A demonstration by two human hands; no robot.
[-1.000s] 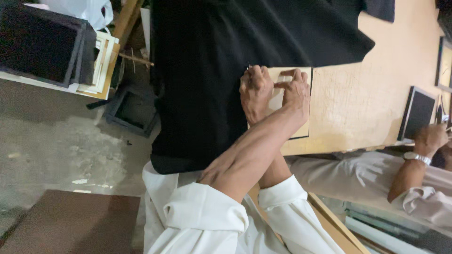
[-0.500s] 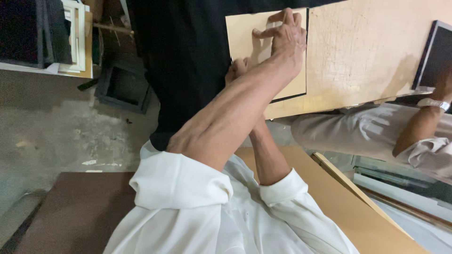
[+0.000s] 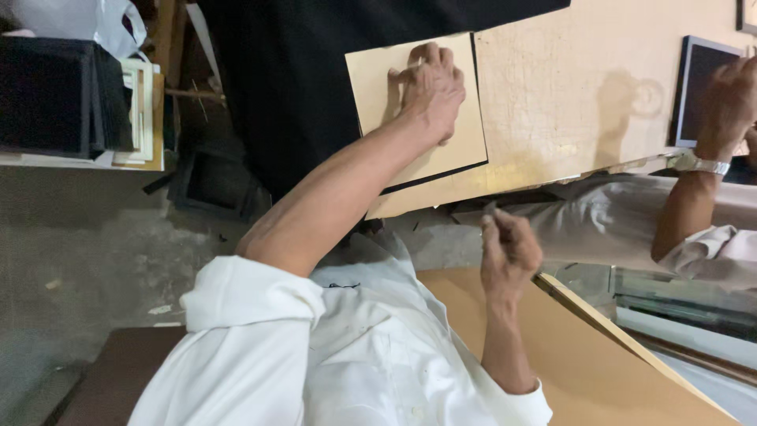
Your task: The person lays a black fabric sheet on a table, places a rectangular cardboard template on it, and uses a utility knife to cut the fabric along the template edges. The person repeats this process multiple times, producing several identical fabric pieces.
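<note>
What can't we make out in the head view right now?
- Left hand presses flat on the tan board; the surface beneath the palm is hidden.
- Right hand: a small thin item in its grip, too small to identify.
- Black cloth: top cut off by the frame edge.
- Co-worker's hand covers part of a dark frame; right edge cuts it off.

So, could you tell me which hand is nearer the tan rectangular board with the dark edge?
Left. The left hand presses on the tan rectangular board; the right hand is off it, nearer the body, pinching a small thin object.
</note>
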